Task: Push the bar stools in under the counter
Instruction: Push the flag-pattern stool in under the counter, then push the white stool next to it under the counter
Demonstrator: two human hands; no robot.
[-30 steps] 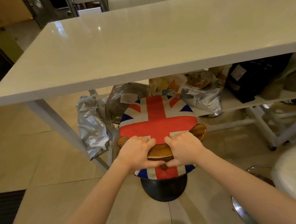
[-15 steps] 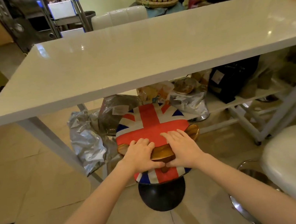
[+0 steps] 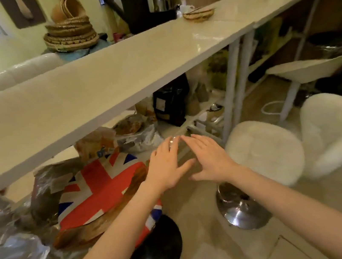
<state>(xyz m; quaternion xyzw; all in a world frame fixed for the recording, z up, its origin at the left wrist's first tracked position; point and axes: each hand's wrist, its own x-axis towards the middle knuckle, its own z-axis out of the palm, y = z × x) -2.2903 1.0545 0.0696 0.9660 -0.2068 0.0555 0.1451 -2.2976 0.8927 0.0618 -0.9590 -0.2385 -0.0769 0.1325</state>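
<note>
The flag-patterned stool [image 3: 99, 192] with a wooden backrest and black round base [image 3: 155, 250] stands at the lower left, its seat partly under the white counter [image 3: 100, 86]. My left hand [image 3: 167, 165] and my right hand [image 3: 210, 159] hover side by side in the air to the right of that stool, fingers spread, holding nothing. A white furry stool [image 3: 265, 150] on a chrome base [image 3: 241, 210] stands out in front of the counter, just right of my right hand. A second white furry stool [image 3: 334, 132] stands further right.
Silver foil bags [image 3: 16, 248] and a black bag [image 3: 170, 100] crowd the low shelf under the counter. White counter legs [image 3: 230, 88] stand behind the white stools. Woven baskets [image 3: 70, 35] and a coffee machine [image 3: 141, 2] sit behind the counter. A white bowl-shaped seat [image 3: 306, 70] stands far right.
Both hands have let go of the flag stool's backrest and moved right, fingers now spread. The view has swung right, bringing the white stools into sight.
</note>
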